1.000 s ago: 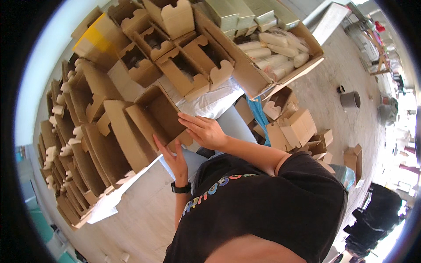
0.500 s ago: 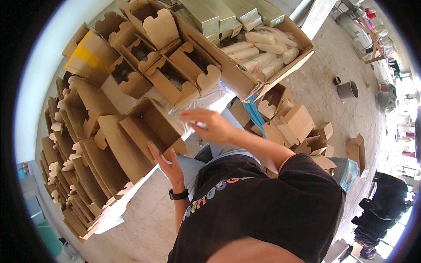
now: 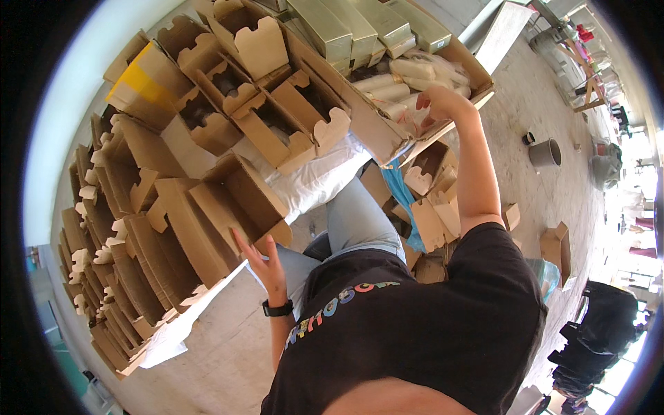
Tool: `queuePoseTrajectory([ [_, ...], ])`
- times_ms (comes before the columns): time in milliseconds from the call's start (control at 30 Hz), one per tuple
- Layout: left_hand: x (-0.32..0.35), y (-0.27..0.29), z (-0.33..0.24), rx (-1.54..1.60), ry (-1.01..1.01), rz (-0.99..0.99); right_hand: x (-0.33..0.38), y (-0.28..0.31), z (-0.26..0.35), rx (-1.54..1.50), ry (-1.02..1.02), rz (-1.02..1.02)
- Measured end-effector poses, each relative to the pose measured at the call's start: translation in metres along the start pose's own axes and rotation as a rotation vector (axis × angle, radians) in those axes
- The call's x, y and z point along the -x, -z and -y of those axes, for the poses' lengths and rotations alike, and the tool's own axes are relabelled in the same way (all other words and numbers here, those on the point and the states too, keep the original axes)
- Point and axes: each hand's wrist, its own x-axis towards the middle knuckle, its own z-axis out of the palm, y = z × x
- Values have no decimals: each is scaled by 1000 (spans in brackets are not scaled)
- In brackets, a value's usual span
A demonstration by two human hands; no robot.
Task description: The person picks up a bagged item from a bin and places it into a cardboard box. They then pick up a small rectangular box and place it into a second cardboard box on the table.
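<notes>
My left hand (image 3: pixel 264 261) is open, thumb and fingers apart, resting against the near end of an empty, open brown cardboard box (image 3: pixel 238 197). My right hand (image 3: pixel 446 107) hangs over the right edge of a large carton (image 3: pixel 363 121), fingers bent and apart, with nothing visible in them. Beneath and beside it in the carton lie several pale wrapped bundles (image 3: pixel 387 93) in clear plastic. Long gold-green boxes (image 3: pixel 353 34) stand behind the bundles.
Rows of open brown boxes (image 3: pixel 131 270) fill the left side; more open boxes (image 3: pixel 277 131), some holding dark objects, stand ahead. Loose cartons (image 3: pixel 436 214) lie on the floor at right, beside a blue cloth (image 3: pixel 402 200). A grey bucket (image 3: pixel 545 153) stands farther off.
My right hand has swung away from the empty box, right and forward to the large carton with the bundles. My left hand stays at the box.
</notes>
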Motion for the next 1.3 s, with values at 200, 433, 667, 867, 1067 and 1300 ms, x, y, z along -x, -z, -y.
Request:
queuePoseTrajectory([
  [200,0,0,-1,9,6,-6,-17,-18,8,-18,2,110],
  [433,-1,1,1,-13,-4,3,-16,-23,-10,-60,136,-74],
  [667,0,2,3,-28,16,-3,-13,-26,-29,-146,208,-276],
  [867,0,0,1,-41,43,-5,-4,-31,-9,-247,-73,-837],
  [1067,0,0,-2,-38,47,-5,-11,-34,-19,-542,155,-835],
  [1300,-1,2,-1,-46,52,3,-14,-29,-19,-643,224,-722],
])
